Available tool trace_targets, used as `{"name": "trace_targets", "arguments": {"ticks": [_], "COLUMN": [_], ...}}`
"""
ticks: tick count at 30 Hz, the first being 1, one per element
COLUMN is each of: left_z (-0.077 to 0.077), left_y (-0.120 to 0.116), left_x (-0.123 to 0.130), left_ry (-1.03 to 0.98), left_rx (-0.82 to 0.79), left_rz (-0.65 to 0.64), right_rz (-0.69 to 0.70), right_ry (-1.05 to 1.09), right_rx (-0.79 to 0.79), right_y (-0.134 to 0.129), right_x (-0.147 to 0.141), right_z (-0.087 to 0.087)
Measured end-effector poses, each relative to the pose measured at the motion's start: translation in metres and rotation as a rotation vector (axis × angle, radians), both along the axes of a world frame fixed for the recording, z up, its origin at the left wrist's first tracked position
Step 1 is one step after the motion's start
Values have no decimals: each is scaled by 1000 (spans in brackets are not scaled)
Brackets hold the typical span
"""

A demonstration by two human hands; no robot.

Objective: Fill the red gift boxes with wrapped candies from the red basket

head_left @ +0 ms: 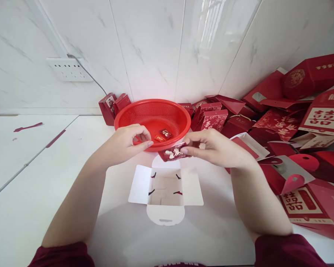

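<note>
"Which step is in hand?"
"Handling a packet (171,153), I'd judge: the right hand (213,148) pinches it between thumb and fingers, over the open box's (165,214) far flap."
"Left hand (124,144)?"
"Loosely curled by the basin (126,115), fingertips apart, nothing visible in them."
"The next move calls for?"
"Probably a steady pinch, clear of the flaps."
"Counts?"
"One packet visibly held, two showing in the one basin; one open box; two red boxes (108,110) left of the basin; the right-hand heap (281,123) overlaps too much."

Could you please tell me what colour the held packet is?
The packet in the right hand is dark red with whitish markings; head view.
</note>
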State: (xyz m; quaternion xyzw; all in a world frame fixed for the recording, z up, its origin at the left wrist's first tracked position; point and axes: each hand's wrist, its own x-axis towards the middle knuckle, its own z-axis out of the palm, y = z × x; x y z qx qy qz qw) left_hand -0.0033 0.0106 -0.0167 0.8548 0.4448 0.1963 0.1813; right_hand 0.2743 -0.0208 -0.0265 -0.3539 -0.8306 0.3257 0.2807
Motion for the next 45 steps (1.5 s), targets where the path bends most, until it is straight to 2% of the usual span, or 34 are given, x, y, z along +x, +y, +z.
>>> {"name": "trace_targets", "arguments": {"ticks": [2, 5, 8, 12, 15, 17, 21, 25, 30, 33, 39, 45], "left_z": [-7, -14, -17, -19, -22, -22, -22, -22, -23, -21, -16, -15], "left_y": [8, 19, 25, 22, 18, 16, 17, 20, 20, 17, 11, 13], "left_x": [-2, -6, -8, -4, 0, 1, -3, -8, -8, -5, 4, 2], "left_ry": [43, 124, 188, 223, 282, 329, 368, 366, 368, 360, 419, 397], "left_rx": [49, -50, -190, -241, -255, -207, -146, -156, -197, -211, -237, -252], "left_rz": [1, -23, -37, -9, -27, -28, -38, -50, -57, -66, -86, -91], "right_rz": [90, 180, 127, -3, -60, -70, -126, -132, 76, 111, 73, 267], "right_ry": [-92, -168, -132, -212, -429, -538, -706, -704, -627, -609, -650, -766], "right_rx": [-8, -33, -22, -69, -148, -192, -186, -39, 65, 77, 49, -115], "right_y": [-1, 5, 27, 84, 132, 158, 184, 183, 171, 165, 157, 147], "right_x": [-5, -10, -14, -32, -55, -68, -81, -82, -80, -80, -75, -71], "right_z": [-1, -1, 3, 0, -16, -30, -56, -71, -78, -82, -88, -81]}}
